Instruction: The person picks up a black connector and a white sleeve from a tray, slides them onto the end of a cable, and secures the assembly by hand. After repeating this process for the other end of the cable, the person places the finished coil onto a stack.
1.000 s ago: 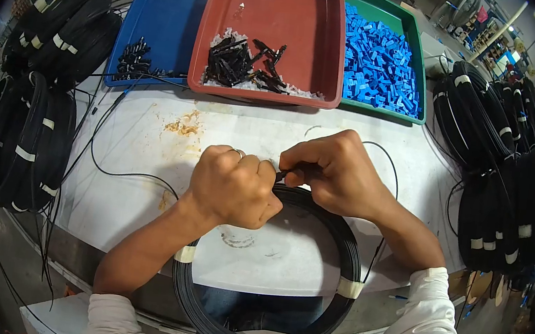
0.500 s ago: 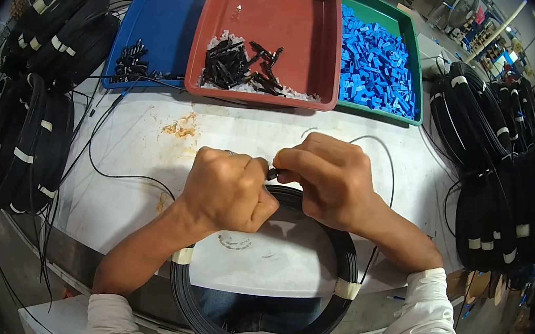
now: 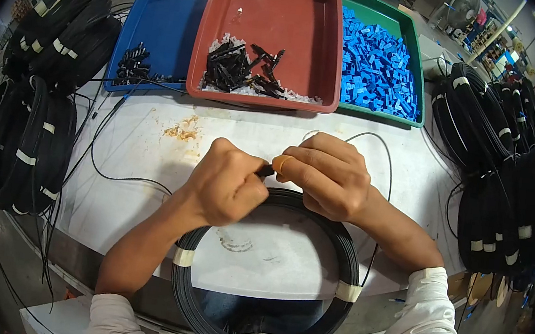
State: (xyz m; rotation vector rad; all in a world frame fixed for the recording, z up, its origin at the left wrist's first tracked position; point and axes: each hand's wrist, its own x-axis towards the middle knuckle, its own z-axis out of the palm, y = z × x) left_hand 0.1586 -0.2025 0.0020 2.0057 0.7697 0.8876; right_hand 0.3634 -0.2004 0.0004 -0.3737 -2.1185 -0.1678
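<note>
Between my two hands is a small black part (image 3: 267, 170), mostly covered by fingers. My left hand (image 3: 229, 182) is closed in a fist around its left end. The fingertips of my right hand (image 3: 326, 175) pinch its right end, and a yellow-orange band shows on one finger. Below both hands lies a coil of black cable (image 3: 344, 258) bound with pale tape. A thin black cable (image 3: 390, 174) arcs out to the right of my right hand, and another (image 3: 124, 179) runs to my left wrist.
Behind stand a blue tray (image 3: 166, 17) with black parts, a red tray (image 3: 278, 16) with black and whitish parts, and a green tray (image 3: 421, 95) of blue parts. Taped cable coils flank the table at left (image 3: 30, 140) and right (image 3: 508, 201).
My left hand has turned and its fist has shifted slightly to the left. The black part has moved a little left, with my right hand still pinching it.
</note>
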